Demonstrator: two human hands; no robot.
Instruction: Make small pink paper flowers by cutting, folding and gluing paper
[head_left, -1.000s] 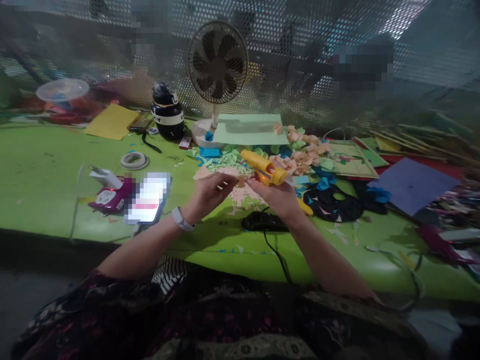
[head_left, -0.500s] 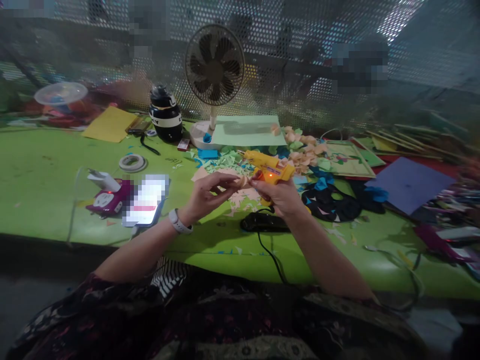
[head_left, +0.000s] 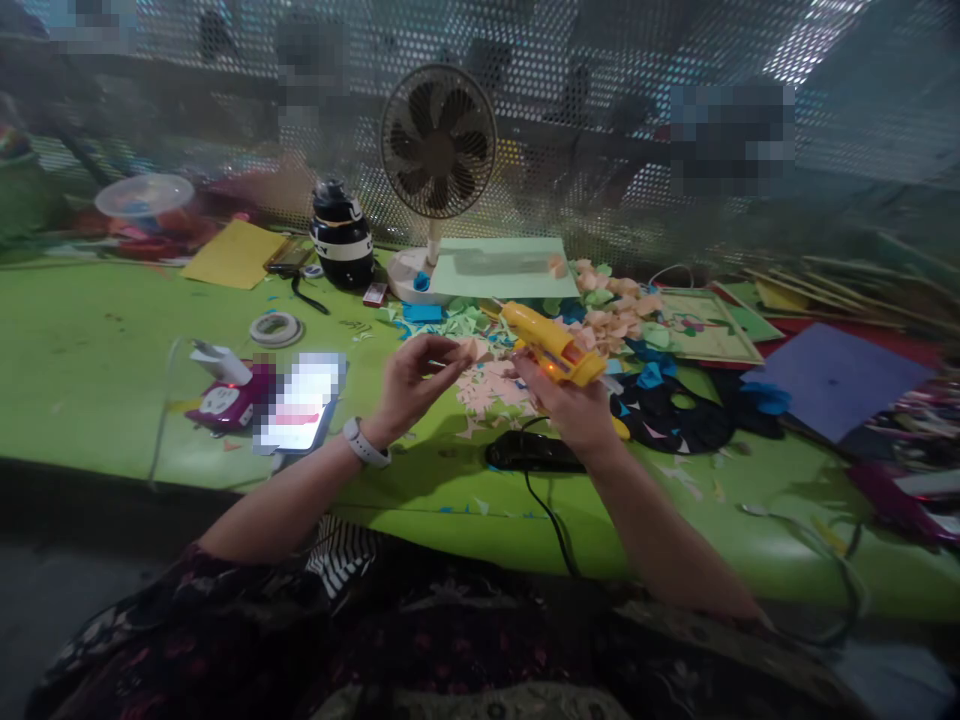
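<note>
My left hand (head_left: 421, 385), with a pale watch on the wrist, pinches a small peach paper piece (head_left: 470, 350) between thumb and fingertips. My right hand (head_left: 570, 405) is wrapped round a yellow glue gun (head_left: 551, 340), whose orange light glows. The nozzle points up and to the left, apart from the paper piece. Under both hands lie peach paper scraps (head_left: 495, 388). A black device with a cord (head_left: 532, 452) rests on the table below my right hand.
On the green table (head_left: 90, 350) stand a fan (head_left: 437, 140) and a black bottle (head_left: 341, 240). To the left are a lit phone (head_left: 298, 405), a magenta power socket (head_left: 229, 400) and a tape roll (head_left: 276, 329). Folded peach paper pieces (head_left: 615, 310) and a purple sheet (head_left: 836, 380) lie to the right.
My hands have moved apart. The glue gun has shifted right, away from the paper piece, which stays in my left fingers. The whole view has shifted slightly.
</note>
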